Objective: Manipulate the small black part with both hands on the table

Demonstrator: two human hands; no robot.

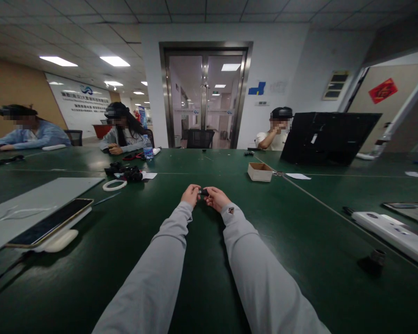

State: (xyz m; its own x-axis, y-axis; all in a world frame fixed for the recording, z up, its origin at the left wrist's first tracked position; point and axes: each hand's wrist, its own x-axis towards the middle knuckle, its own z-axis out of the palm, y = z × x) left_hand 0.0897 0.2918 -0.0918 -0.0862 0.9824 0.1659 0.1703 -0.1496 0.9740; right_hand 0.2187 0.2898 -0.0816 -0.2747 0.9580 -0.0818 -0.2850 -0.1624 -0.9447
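Head view: both hands are out over the middle of the table (209,167), with a small black thing (204,192) right between them. Left hand (191,195) has its fingers closed on one end, right hand (216,198) pinches the other, so it's partly covered and I honestly can't tell what it is. Grey sleeves (162,253) run off the bottom edge. Box (260,173) is farther out to the right, can't see its bottom. Black gear (128,173) by the white ring (114,189) is a dark jumble. Power strip (392,231) gets cut off at the right edge, and the monitor (329,138) hides part of a person (264,139)
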